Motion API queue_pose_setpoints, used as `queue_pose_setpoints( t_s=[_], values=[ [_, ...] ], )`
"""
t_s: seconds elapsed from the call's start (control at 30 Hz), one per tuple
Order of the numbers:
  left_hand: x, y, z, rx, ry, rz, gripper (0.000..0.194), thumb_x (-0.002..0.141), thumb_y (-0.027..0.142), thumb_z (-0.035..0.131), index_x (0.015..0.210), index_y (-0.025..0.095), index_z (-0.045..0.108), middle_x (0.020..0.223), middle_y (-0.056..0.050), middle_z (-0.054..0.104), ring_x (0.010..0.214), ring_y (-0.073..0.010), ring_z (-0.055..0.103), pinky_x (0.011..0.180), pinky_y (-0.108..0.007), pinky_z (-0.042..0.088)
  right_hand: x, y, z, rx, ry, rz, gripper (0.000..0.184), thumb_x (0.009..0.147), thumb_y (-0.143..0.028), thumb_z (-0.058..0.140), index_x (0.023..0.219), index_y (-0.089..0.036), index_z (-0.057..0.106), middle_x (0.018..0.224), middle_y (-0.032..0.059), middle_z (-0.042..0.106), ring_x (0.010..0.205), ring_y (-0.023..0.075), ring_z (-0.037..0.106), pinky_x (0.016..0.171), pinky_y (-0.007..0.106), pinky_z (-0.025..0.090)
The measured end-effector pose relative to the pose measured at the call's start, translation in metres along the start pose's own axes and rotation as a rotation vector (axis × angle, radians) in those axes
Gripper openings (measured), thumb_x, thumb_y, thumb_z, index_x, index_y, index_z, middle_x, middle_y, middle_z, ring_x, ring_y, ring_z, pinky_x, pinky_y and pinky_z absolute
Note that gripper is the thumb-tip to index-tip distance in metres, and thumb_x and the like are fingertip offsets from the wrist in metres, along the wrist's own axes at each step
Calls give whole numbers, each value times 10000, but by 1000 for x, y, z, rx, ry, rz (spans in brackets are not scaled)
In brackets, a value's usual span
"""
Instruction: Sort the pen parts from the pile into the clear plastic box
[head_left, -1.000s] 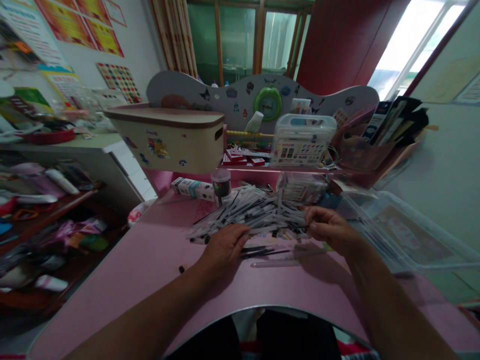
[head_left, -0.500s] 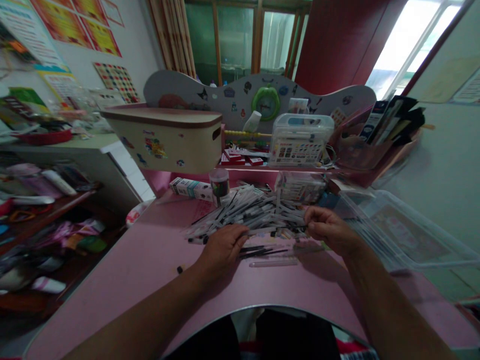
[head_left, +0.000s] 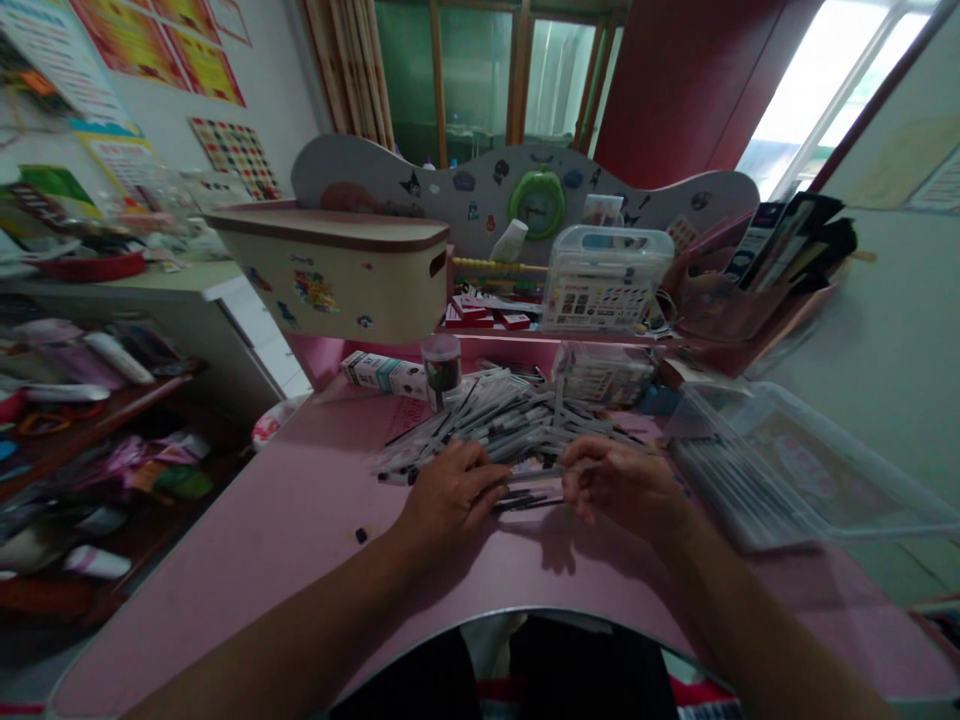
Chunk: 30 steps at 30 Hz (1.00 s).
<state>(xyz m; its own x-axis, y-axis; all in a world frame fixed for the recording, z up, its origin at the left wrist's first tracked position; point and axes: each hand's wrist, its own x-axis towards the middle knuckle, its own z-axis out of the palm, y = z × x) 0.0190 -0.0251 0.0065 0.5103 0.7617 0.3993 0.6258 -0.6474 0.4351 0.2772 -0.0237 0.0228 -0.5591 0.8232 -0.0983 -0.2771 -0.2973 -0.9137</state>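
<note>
A clear, pen-like tube lies level between my hands. My left hand is closed on its left end. At the other end, the fingers of my right hand are curled together, and what they pinch is hidden. Just behind both hands spreads a heap of pale pen barrels, some with dark tips. Several thin dark refills lie on the pink desk below the tube, partly covered by my hands.
To the right, an open clear plastic box holds rows of slim sticks. A lidded jar and a long carton stand behind the heap. One small black piece lies at left. Above is a shelf with a cream bin.
My right hand has moved left and slightly nearer to me, toward my left hand. The dark thin piece at its fingertips no longer shows. My left hand has shifted slightly.
</note>
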Motion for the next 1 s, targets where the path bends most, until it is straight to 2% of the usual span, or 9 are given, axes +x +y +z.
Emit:
queue_pose_setpoints(
  t_s=[0.17, 0.27, 0.33, 0.4, 0.47, 0.53, 0.73, 0.9, 1.0],
  values=[
    [0, -1, -1, -148, -13, 32, 233, 970, 226, 511, 1031, 183, 732, 875, -68, 639, 833, -203, 569, 753, -329, 434, 5, 8, 0, -166, 123, -126, 370, 743, -468, 754, 939, -186, 617, 654, -16, 604, 507, 99, 501, 489, 218, 379],
    [-1, -2, -2, -246, 28, -53, 260, 949, 217, 525, 1172, 192, 656, 912, -53, 650, 847, -189, 586, 774, -321, 456, 11, 12, -4, -568, 353, -233, 165, 850, -357, 631, 875, -194, 616, 691, -10, 598, 592, 121, 521, 566, 239, 411],
    [-3, -3, -1, -312, 86, -129, 440, 932, 218, 528, 1371, 207, 503, 896, -28, 638, 787, -167, 580, 742, -304, 461, 14, 15, -6, -955, 450, -286, 116, 882, -261, 563, 835, -188, 640, 764, 20, 631, 721, 154, 566, 685, 280, 444],
    [-5, -3, 0, -370, 131, -168, 646, 925, 220, 524, 1519, 218, 269, 845, 7, 606, 706, -144, 557, 698, -284, 453, 18, 19, -6, -1277, 451, -293, 141, 879, -195, 545, 819, -180, 672, 849, 50, 653, 821, 181, 572, 764, 311, 443],
    [-6, -2, 1, -403, 145, -158, 765, 924, 215, 519, 1562, 228, 97, 794, 37, 566, 656, -132, 537, 672, -273, 442, 20, 24, -4, -1475, 431, -272, 147, 876, -170, 560, 818, -174, 695, 908, 73, 652, 866, 195, 558, 789, 319, 434],
    [-6, -1, 1, -409, 131, -133, 805, 922, 200, 512, 1567, 241, 33, 762, 54, 539, 633, -127, 527, 656, -266, 433, 22, 28, 0, -1590, 420, -264, 153, 894, -179, 567, 826, -175, 705, 930, 82, 647, 889, 206, 547, 803, 322, 422],
    [-5, 3, -1, -398, 35, -117, 746, 906, 168, 501, 1548, 241, 129, 775, 41, 570, 628, -128, 527, 640, -268, 408, 28, 35, 8, -1816, 375, -277, 218, 957, -196, 524, 842, -180, 708, 884, 83, 661, 884, 227, 545, 825, 343, 388],
    [-4, 4, -4, -375, -37, -123, 638, 913, 183, 466, 1512, 196, 247, 688, 57, 517, 601, -148, 510, 619, -281, 365, 30, 36, 9, -1848, 352, -257, 160, 910, -182, 582, 798, -181, 697, 847, 79, 653, 877, 229, 552, 796, 340, 390],
    [-3, 5, -5, -382, -91, -115, 655, 909, 177, 442, 1527, 177, 227, 681, 57, 494, 599, -157, 502, 622, -286, 356, 29, 35, 12, -1846, 328, -261, 148, 909, -181, 588, 795, -181, 683, 846, 75, 648, 871, 224, 549, 789, 337, 395]
  ],
)
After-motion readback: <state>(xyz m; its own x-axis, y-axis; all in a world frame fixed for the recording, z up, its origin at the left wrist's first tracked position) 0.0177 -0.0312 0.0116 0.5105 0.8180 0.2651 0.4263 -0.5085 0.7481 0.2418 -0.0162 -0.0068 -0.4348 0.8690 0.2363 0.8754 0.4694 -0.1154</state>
